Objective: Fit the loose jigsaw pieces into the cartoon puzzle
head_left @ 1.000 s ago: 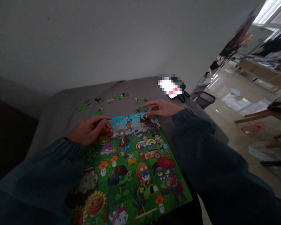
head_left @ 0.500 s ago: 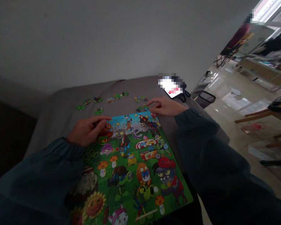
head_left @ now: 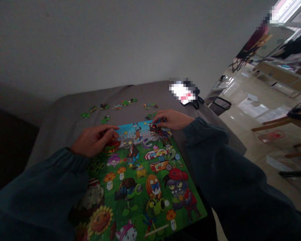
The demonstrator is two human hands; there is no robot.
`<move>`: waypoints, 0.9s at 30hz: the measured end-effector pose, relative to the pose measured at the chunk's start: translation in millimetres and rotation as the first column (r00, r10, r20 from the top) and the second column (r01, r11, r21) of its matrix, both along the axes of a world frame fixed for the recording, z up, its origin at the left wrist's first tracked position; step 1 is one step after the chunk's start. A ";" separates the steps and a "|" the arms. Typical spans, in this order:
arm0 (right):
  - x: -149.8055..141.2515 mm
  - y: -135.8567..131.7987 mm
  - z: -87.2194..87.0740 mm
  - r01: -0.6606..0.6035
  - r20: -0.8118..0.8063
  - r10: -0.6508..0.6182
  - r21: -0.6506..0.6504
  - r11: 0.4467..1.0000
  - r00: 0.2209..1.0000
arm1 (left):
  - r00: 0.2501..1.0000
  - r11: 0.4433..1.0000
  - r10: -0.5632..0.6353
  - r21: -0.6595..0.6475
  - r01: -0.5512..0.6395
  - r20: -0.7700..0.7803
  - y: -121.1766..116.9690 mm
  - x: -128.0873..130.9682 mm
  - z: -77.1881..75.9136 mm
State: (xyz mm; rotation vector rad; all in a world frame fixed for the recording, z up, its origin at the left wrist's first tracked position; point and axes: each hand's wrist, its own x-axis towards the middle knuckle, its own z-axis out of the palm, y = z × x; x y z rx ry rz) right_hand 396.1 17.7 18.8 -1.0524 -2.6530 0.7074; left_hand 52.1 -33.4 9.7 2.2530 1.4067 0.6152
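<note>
A jigsaw puzzle (head_left: 145, 170) of cartoon plants and zombies, largely joined up, lies flat before me, its lower left in my sleeve's shadow. At its upper left corner, my left hand (head_left: 94, 140) is closed on the edge, thumb and index finger near the blue sky strip. My right hand (head_left: 174, 118) is at the upper right of the puzzle, fingers curled together over the top edge; anything small between the fingertips is hidden. Just beyond those fingertips lie loose puzzle pieces (head_left: 150, 116). A thin pale stick (head_left: 157, 231) rests across the puzzle's near part.
Several more loose pieces (head_left: 125, 102) are scattered on the grey cloth (head_left: 70, 103) behind the puzzle. A lit phone screen (head_left: 182, 93) stands at the back right with a dark strap beside it. A pale wall rises behind. To the right are a dark bin (head_left: 220, 104) and wooden furniture.
My right hand has shifted left and slightly nearer, from the loose pieces by the corner onto the puzzle's top edge, its fingers more curled. My left hand stays in place.
</note>
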 end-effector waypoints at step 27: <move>-11.2 -11.3 8.0 0.243 -0.260 -0.187 0.199 0.950 0.947 | 1.000 1.000 -0.002 0.010 0.002 -0.014 -0.9 -0.1 0.6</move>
